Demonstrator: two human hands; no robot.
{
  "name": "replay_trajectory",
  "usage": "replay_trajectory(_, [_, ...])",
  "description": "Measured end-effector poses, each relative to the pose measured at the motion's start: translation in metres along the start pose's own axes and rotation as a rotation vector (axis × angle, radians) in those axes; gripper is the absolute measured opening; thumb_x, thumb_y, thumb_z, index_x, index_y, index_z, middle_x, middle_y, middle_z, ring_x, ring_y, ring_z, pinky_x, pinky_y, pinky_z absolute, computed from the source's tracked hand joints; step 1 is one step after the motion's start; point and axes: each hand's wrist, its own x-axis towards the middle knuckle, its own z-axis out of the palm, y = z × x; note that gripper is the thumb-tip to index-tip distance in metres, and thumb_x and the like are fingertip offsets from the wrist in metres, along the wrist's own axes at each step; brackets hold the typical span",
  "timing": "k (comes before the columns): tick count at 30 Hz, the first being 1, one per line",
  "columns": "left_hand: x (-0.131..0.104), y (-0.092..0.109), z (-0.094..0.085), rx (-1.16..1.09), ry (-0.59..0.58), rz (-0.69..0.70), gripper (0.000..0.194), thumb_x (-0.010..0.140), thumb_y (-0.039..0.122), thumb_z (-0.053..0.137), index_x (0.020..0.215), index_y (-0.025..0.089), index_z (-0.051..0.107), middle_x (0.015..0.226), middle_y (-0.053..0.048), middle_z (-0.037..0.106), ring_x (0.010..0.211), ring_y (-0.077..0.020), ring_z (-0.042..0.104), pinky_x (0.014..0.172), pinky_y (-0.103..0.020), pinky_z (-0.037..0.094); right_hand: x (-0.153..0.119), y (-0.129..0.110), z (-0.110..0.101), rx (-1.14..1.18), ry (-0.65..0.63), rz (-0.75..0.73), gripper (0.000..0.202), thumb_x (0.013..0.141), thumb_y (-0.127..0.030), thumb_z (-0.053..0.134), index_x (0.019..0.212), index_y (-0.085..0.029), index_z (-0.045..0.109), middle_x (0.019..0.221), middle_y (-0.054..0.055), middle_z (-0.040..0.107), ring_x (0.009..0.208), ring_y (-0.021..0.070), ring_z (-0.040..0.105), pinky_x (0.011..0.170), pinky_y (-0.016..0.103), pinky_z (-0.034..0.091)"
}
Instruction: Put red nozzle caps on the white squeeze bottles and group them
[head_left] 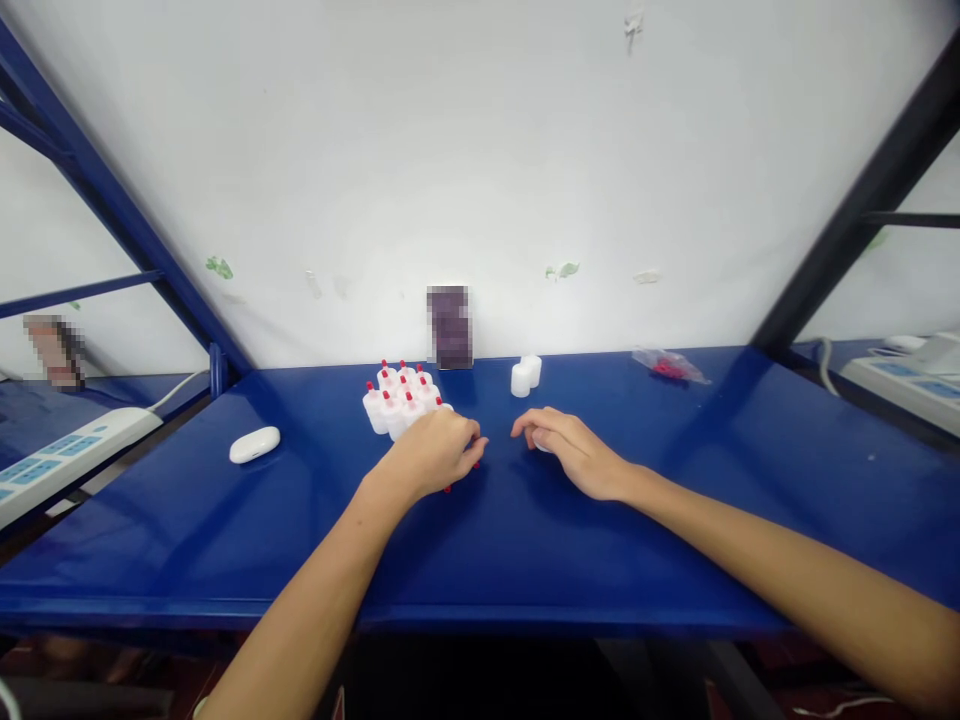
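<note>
My left hand [439, 448] is over the table just right of a cluster of small white bottles with red tips [405, 395]. Its fingers are curled in together, and what they hold, if anything, is hidden. Small red caps [448, 489] lie by the underside of that hand, partly covered by it. Across a short gap, my right hand [574, 450] has its fingers bent round a small white bottle [540, 446], of which only a bit shows. Behind the right hand two white bottles without red tips [520, 380] stand close together.
On the blue table [600, 570], a clear bag of red caps [670, 368] lies at the back right. A white earbud case [255, 445] is on the left. A blurred-out phone-like object [451, 328] leans on the wall. Power strips [71, 460] flank both ends.
</note>
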Motion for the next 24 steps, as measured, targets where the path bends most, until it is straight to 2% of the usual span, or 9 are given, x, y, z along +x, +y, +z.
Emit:
replay_trajectory(3, [-0.002,-0.003,0.000,-0.023,-0.043,-0.041,0.027,0.090,0.033,0.058,0.076,0.016,0.073,0.066,-0.008,0.066,0.059,-0.0193,0.060,0.056,-0.029,0.040,0.000,0.002,0.000,-0.034,-0.001,-0.012,0.028,0.097,-0.024,0.035,0.102,-0.021,0.063,0.083,0.003,0.062,0.085,0.0208,0.053,0.083,0.036,0.039])
replay_trajectory(7, [-0.001,-0.006,0.002,-0.075,-0.076,-0.035,0.024,0.090,0.028,0.058,0.075,0.017,0.073,0.067,-0.008,0.068,0.060,-0.0197,0.061,0.057,-0.029,0.041,-0.001,0.004,0.001,-0.049,-0.006,-0.013,0.027,0.099,-0.026,0.034,0.102,-0.022,0.061,0.084,0.003,0.063,0.087,0.0215,0.054,0.085,0.038,0.040])
replay_trajectory(14, [0.000,-0.009,0.012,-0.142,-0.010,0.004,0.023,0.091,0.028,0.058,0.077,0.017,0.073,0.065,-0.006,0.066,0.060,-0.0199,0.062,0.057,-0.029,0.042,0.000,0.002,0.001,-0.038,-0.027,-0.039,0.028,0.100,-0.025,0.035,0.101,-0.021,0.062,0.090,0.004,0.063,0.087,0.0199,0.057,0.085,0.035,0.041])
replay_trajectory(19, [0.000,-0.008,0.010,-0.131,-0.016,0.045,0.021,0.092,0.027,0.058,0.079,0.017,0.072,0.065,-0.004,0.066,0.060,-0.0180,0.061,0.056,-0.027,0.041,0.001,0.002,0.001,-0.032,-0.027,-0.042,0.028,0.101,-0.026,0.034,0.102,-0.020,0.062,0.093,0.004,0.064,0.088,0.0197,0.057,0.085,0.034,0.041])
replay_trajectory(21, [0.001,-0.004,0.008,-0.113,0.030,0.092,0.019,0.093,0.026,0.057,0.083,0.017,0.071,0.072,-0.005,0.068,0.064,-0.0175,0.063,0.058,-0.027,0.042,0.001,0.002,0.001,-0.014,-0.023,-0.043,0.029,0.101,-0.028,0.034,0.101,-0.020,0.062,0.094,0.004,0.063,0.087,0.0193,0.057,0.084,0.034,0.041])
replay_trajectory(24, [0.002,0.005,0.008,-0.157,0.185,0.192,0.018,0.095,0.026,0.054,0.092,0.017,0.069,0.082,-0.005,0.070,0.070,-0.0162,0.065,0.063,-0.026,0.046,0.000,0.001,0.001,0.082,-0.021,-0.042,0.033,0.101,-0.034,0.033,0.097,-0.019,0.061,0.086,0.003,0.060,0.080,0.0180,0.054,0.079,0.032,0.042])
